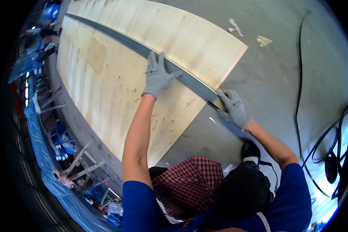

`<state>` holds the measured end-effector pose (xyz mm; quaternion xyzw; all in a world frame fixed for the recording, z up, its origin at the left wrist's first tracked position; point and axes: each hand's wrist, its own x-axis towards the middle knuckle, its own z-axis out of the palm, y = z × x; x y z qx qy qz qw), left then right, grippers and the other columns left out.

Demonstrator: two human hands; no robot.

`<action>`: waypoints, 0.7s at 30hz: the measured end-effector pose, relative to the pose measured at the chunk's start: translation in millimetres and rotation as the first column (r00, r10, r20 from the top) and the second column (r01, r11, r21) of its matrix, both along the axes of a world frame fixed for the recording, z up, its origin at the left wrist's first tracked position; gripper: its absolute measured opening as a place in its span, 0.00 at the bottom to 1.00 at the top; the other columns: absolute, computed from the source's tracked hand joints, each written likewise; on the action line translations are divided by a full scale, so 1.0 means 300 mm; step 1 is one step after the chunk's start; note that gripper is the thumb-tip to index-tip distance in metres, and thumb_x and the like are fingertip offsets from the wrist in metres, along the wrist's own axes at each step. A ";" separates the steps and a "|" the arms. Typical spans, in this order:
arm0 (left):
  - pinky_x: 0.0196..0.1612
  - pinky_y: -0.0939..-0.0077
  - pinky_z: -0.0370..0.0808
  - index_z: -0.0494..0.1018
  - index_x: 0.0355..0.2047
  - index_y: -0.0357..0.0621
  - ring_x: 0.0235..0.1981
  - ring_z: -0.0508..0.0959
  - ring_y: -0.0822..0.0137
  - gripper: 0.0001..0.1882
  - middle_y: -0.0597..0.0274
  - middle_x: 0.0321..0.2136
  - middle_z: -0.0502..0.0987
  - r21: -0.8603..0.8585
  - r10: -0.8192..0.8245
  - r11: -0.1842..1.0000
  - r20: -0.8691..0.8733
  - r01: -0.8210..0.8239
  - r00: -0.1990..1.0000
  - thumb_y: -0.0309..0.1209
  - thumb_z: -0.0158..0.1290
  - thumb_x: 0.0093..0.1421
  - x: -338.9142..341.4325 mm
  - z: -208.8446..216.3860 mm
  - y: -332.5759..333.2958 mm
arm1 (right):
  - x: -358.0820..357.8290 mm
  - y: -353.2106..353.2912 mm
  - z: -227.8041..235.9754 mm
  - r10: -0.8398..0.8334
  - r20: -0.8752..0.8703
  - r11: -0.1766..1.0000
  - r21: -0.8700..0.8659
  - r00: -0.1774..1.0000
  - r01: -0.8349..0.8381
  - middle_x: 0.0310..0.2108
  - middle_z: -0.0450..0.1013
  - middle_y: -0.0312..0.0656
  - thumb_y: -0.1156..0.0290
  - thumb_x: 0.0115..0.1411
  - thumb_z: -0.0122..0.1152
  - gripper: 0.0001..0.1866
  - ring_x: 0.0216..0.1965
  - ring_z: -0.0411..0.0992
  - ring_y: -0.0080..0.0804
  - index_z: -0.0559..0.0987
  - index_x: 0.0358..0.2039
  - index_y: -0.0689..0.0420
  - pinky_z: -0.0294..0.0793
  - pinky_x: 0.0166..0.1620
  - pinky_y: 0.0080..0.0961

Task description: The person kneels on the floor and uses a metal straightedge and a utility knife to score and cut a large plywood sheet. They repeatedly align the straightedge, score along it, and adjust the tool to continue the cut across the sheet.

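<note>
A long grey metal bar (197, 86) lies across a large pale plywood sheet (116, 83), running from the far left toward me. My left hand (157, 77), in a grey glove, presses flat on the bar with its fingers and thumb spread. My right hand (234, 108), gloved alike, is closed around the bar's near end, just past the sheet's edge. Beside those fingers shows a small yellowish patch (219, 103); I cannot tell whether it belongs to the bar or is a separate piece.
Metal trestle legs (81, 162) and blue plastic sheeting (46, 162) stand along the left. A black cable (299, 85) runs over the grey floor (274, 73) at right, with coiled hoses farther right. Scraps (264, 41) lie beyond the plywood's corner.
</note>
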<state>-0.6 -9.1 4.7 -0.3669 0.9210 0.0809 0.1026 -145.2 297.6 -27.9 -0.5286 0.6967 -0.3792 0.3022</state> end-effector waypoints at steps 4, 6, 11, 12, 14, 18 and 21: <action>0.68 0.53 0.53 0.50 0.68 0.42 0.70 0.47 0.40 0.59 0.33 0.67 0.46 0.006 0.024 1.000 0.070 -0.024 0.997 0.62 0.64 0.45 -0.013 0.036 0.029 | 0.020 0.029 0.010 -0.030 0.007 0.999 -0.013 1.000 0.030 0.48 0.65 0.48 0.71 0.47 0.65 0.40 0.50 0.63 0.48 0.64 0.63 0.58 0.63 0.55 0.39; 0.68 0.52 0.54 0.50 0.68 0.42 0.70 0.47 0.40 0.61 0.33 0.68 0.45 0.013 0.037 0.999 0.073 -0.038 0.997 0.63 0.64 0.43 -0.009 0.040 0.029 | 0.024 0.027 0.014 -0.035 0.012 0.999 -0.015 0.999 0.035 0.49 0.65 0.48 0.71 0.48 0.64 0.40 0.50 0.64 0.47 0.64 0.63 0.58 0.63 0.55 0.39; 0.68 0.51 0.53 0.48 0.68 0.40 0.70 0.46 0.40 0.63 0.33 0.68 0.44 0.039 0.029 0.999 0.083 -0.032 0.996 0.63 0.65 0.42 0.017 0.049 0.029 | 0.040 0.040 0.011 0.009 0.036 1.000 -0.018 0.999 -0.008 0.49 0.65 0.47 0.68 0.51 0.64 0.38 0.50 0.64 0.46 0.64 0.63 0.59 0.63 0.55 0.38; 0.68 0.51 0.53 0.48 0.68 0.40 0.70 0.46 0.40 0.63 0.33 0.68 0.44 0.037 0.022 0.999 0.079 -0.025 0.997 0.62 0.66 0.42 0.030 0.050 0.032 | 0.049 0.042 0.017 0.002 0.036 1.000 -0.013 0.999 -0.001 0.49 0.65 0.47 0.67 0.51 0.64 0.38 0.50 0.64 0.46 0.64 0.63 0.59 0.63 0.55 0.38; 0.69 0.52 0.53 0.47 0.68 0.39 0.70 0.46 0.39 0.64 0.33 0.68 0.44 0.035 0.008 0.999 0.070 -0.010 0.997 0.62 0.66 0.42 0.048 0.044 0.036 | 0.064 0.043 0.028 -0.014 0.037 1.000 -0.003 0.999 0.014 0.49 0.65 0.47 0.65 0.52 0.65 0.38 0.50 0.64 0.46 0.64 0.63 0.59 0.63 0.55 0.38; 0.69 0.52 0.52 0.46 0.68 0.38 0.70 0.46 0.38 0.65 0.32 0.68 0.44 0.022 0.000 1.000 0.036 0.000 0.999 0.64 0.65 0.41 0.050 0.038 0.032 | 0.065 0.045 0.022 -0.025 0.044 1.000 0.003 0.999 0.025 0.49 0.65 0.47 0.64 0.52 0.65 0.38 0.50 0.64 0.45 0.65 0.63 0.58 0.63 0.55 0.38; 0.69 0.52 0.52 0.46 0.68 0.34 0.69 0.46 0.36 0.68 0.30 0.68 0.43 0.007 -0.019 1.000 0.025 0.018 1.000 0.69 0.62 0.40 0.057 0.025 0.026 | 0.055 0.044 0.033 -0.027 0.063 1.000 0.003 0.998 0.027 0.49 0.66 0.46 0.65 0.51 0.66 0.38 0.50 0.64 0.45 0.65 0.63 0.58 0.63 0.55 0.38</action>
